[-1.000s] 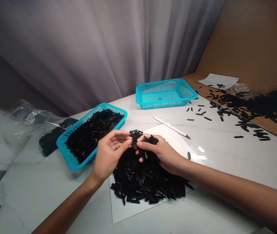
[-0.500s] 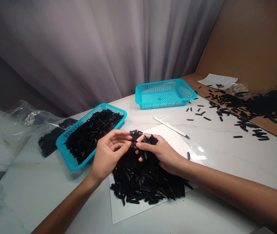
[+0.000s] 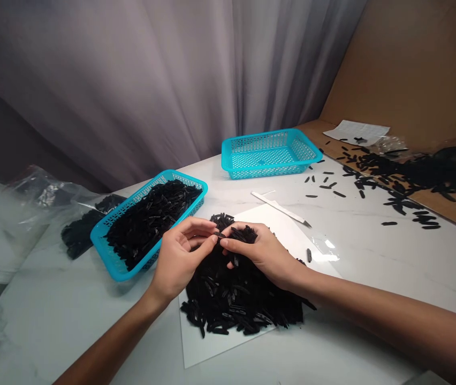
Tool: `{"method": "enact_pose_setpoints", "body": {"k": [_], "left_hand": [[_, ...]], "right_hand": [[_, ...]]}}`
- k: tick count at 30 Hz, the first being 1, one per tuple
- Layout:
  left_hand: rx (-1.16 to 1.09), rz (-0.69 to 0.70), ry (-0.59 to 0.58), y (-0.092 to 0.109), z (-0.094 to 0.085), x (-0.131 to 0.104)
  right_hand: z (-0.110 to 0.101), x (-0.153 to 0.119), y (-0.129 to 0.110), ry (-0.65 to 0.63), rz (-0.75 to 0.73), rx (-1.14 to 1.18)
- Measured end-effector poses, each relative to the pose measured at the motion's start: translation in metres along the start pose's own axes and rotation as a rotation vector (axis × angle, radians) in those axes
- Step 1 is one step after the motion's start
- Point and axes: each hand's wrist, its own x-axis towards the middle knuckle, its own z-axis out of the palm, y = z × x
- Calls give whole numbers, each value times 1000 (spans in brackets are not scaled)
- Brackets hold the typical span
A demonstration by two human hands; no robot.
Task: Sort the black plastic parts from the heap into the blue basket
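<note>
A heap of small black elongated pieces [image 3: 244, 305] lies on a white sheet [image 3: 196, 347] in front of me. Over its far part, my left hand [image 3: 183, 251] pinches one small black piece [image 3: 219, 235] between thumb and fingertips. My right hand [image 3: 258, 248] is curled around several black pieces [image 3: 244, 233], its thumb close to the piece in my left hand. The two hands' fingertips nearly meet. Beside my left hand stands a blue basket [image 3: 119, 274] filled with similar black pieces.
Farther back is a second blue basket [image 3: 272, 174] without pieces. A white-handled pointed tool [image 3: 280, 208] lies beyond my hands. Black pieces [image 3: 424, 168] scatter at the right near cardboard [image 3: 420, 80] and paper [image 3: 356, 132]. A plastic bag [image 3: 47, 195] sits at the left.
The small black piece between my fingertips now shows more clearly, at my left hand's fingers. Both hands have barely shifted, and the view has moved slightly.
</note>
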Motion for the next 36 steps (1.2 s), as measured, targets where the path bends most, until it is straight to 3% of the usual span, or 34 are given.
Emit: {"method": "enact_pose_setpoints", "body": {"k": [6, 13, 19, 25, 36], "left_hand": [[30, 34, -12, 2, -4, 1], [180, 172, -35, 5, -13, 3], [516, 623, -68, 6, -19, 5], [595, 859, -69, 1, -22, 9], [600, 925, -16, -7, -15, 6]], "right_hand": [[1, 0, -1, -10, -5, 10], [0, 2, 4, -14, 1, 143], [-1, 2, 4, -29, 6, 185], [-1, 4, 1, 10, 33, 244], [-1, 4, 1, -34, 26, 217]]}}
